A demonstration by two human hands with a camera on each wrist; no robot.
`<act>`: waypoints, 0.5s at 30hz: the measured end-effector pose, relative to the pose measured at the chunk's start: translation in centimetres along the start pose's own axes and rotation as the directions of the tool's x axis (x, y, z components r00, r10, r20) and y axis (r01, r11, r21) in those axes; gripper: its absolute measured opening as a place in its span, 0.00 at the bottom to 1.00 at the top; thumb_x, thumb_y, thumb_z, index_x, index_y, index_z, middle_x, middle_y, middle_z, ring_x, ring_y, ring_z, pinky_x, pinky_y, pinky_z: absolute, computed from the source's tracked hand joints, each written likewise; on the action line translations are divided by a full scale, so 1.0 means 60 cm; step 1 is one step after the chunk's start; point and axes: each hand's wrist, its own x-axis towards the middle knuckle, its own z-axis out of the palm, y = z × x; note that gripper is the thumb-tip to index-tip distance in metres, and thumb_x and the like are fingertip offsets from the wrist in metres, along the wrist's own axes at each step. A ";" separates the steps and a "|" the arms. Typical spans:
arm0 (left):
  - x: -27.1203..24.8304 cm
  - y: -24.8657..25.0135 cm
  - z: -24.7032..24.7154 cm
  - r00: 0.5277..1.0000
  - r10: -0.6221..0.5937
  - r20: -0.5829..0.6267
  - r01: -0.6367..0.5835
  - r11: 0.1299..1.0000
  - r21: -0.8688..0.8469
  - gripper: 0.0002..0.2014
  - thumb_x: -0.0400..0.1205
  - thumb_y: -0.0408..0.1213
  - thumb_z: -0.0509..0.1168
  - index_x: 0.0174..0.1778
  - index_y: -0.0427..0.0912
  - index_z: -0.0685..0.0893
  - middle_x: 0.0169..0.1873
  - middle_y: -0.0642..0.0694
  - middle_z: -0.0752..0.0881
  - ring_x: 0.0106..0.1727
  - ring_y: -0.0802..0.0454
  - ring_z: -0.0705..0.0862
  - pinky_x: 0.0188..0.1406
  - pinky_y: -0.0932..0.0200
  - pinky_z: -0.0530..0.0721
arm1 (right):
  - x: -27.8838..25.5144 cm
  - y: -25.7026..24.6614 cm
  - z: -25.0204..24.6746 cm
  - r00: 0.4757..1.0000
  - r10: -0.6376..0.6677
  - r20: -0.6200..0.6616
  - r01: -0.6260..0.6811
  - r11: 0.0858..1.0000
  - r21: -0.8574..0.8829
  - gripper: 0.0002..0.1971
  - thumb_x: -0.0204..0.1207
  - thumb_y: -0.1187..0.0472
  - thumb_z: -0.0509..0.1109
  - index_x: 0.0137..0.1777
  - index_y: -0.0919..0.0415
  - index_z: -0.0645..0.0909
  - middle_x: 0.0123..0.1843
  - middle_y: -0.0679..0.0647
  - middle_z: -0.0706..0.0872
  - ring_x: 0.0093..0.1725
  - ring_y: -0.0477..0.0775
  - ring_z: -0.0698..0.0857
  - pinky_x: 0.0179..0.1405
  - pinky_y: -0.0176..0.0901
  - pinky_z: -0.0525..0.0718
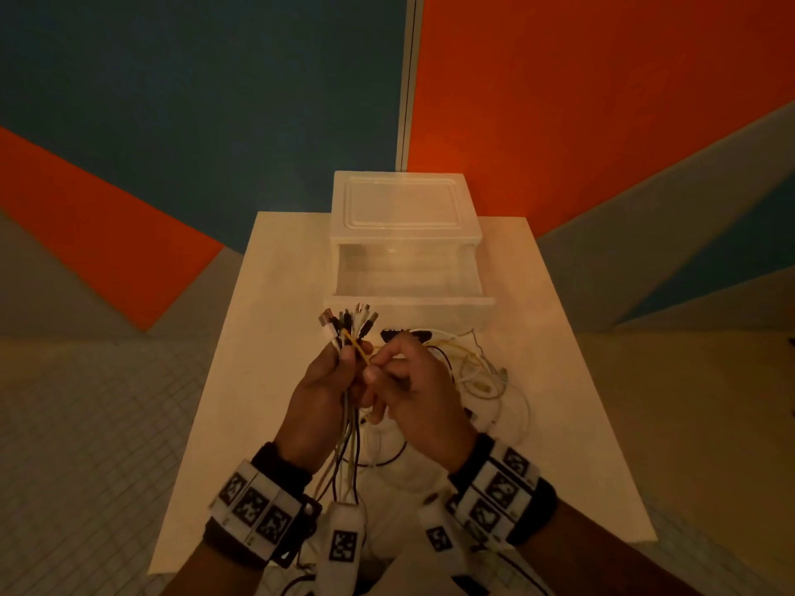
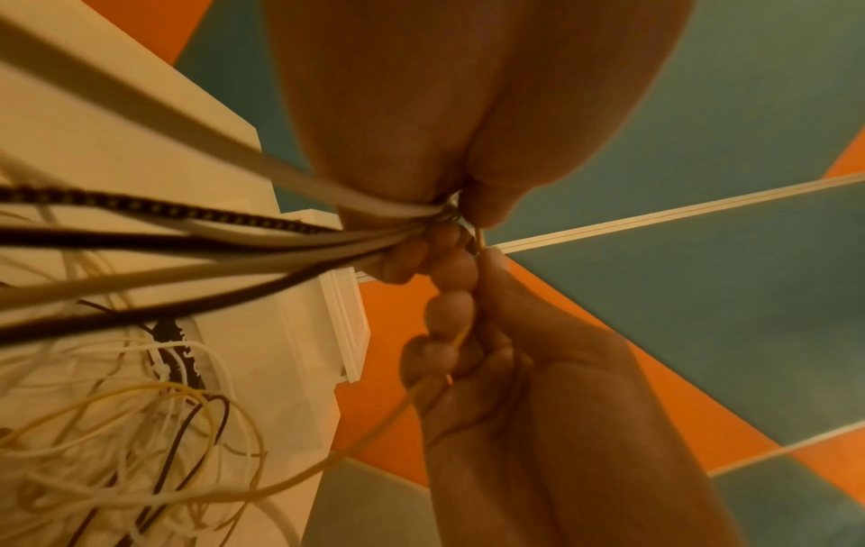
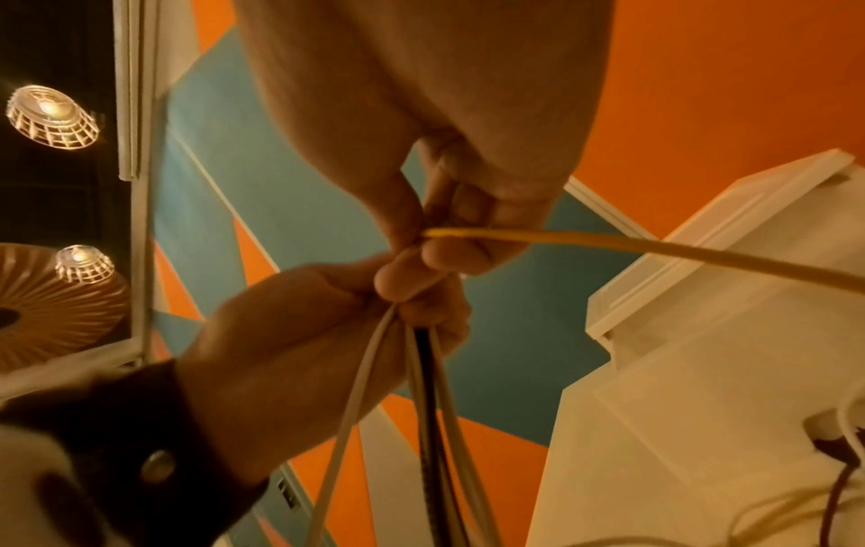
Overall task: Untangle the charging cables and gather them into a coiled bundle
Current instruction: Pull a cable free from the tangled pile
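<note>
- From the head camera, the person's left hand (image 1: 320,391) was closed in a fist round a bunch of thin white and black charging cables (image 1: 347,440), held up above the small cream-white table (image 1: 241,406).
- The metal plug ends (image 1: 347,322) stuck up out of that fist like a little fan.
- The right hand (image 1: 415,391) was right next to it, and its thumb and first finger pinched one thin yellow cable (image 1: 356,346) beside the bunch.
- More loose white, yellow and black cable loops (image 1: 482,380) lay in a messy heap on the table, to the right of the hands.
- A see-through plastic drawer box (image 1: 404,221) stood at the back of the table with its drawer (image 1: 411,299) pulled out.
- From the left wrist camera, the left hand's fingers (image 2: 449,266) were curled tight round the bunch (image 2: 187,240), which ran off to the left.
- The right hand (image 2: 552,388) held the yellow cable (image 2: 374,431) in its fingertips, touching the left fingers, and the cable ran down to the heap (image 2: 117,444).
- From the right wrist camera, the right thumb and finger (image 3: 449,255) nipped the yellow cable (image 3: 655,248), which went off to the right.
- Below, the left hand (image 3: 299,333) gripped the bunch (image 3: 421,407), which hung down.
</note>
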 end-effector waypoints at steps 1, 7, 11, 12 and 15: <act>-0.004 0.002 0.004 1.000 0.002 0.001 -0.002 1.000 -0.004 0.16 0.88 0.39 0.53 0.56 0.30 0.80 0.34 0.36 0.75 0.29 0.46 0.74 0.25 0.56 0.78 | 0.001 0.002 0.006 1.000 -0.006 -0.016 0.006 1.000 -0.010 0.05 0.82 0.67 0.66 0.47 0.66 0.72 0.31 0.59 0.87 0.23 0.57 0.84 0.22 0.45 0.81; -0.006 0.002 0.004 0.999 0.052 0.018 -0.052 0.997 0.053 0.14 0.88 0.40 0.52 0.45 0.33 0.75 0.35 0.33 0.75 0.27 0.46 0.73 0.22 0.56 0.77 | 0.003 0.006 0.016 0.999 -0.040 0.023 0.042 0.994 -0.103 0.08 0.82 0.62 0.67 0.44 0.64 0.72 0.32 0.59 0.89 0.25 0.58 0.87 0.24 0.56 0.85; 0.004 0.016 -0.024 0.989 0.139 -0.058 -0.143 0.986 -0.080 0.12 0.87 0.40 0.53 0.44 0.35 0.74 0.32 0.42 0.78 0.30 0.49 0.78 0.33 0.54 0.83 | -0.010 0.055 -0.012 0.969 -0.043 0.244 0.118 0.945 -0.304 0.11 0.86 0.52 0.61 0.47 0.59 0.72 0.32 0.46 0.81 0.29 0.46 0.80 0.33 0.49 0.79; 0.010 0.021 -0.040 0.987 0.142 -0.081 -0.152 0.978 -0.139 0.12 0.88 0.40 0.53 0.43 0.38 0.73 0.30 0.46 0.76 0.29 0.52 0.76 0.34 0.56 0.82 | -0.017 0.080 -0.027 0.956 -0.036 0.290 0.146 0.918 -0.368 0.13 0.87 0.49 0.57 0.47 0.58 0.73 0.32 0.44 0.78 0.30 0.43 0.76 0.33 0.47 0.76; 0.015 0.048 -0.090 0.985 0.149 -0.082 -0.166 0.951 -0.259 0.13 0.89 0.41 0.51 0.38 0.46 0.72 0.28 0.54 0.68 0.25 0.59 0.65 0.26 0.64 0.69 | -0.031 0.170 -0.090 0.964 0.040 0.262 0.106 0.848 -0.520 0.23 0.86 0.40 0.47 0.48 0.56 0.75 0.37 0.42 0.79 0.36 0.43 0.77 0.39 0.44 0.78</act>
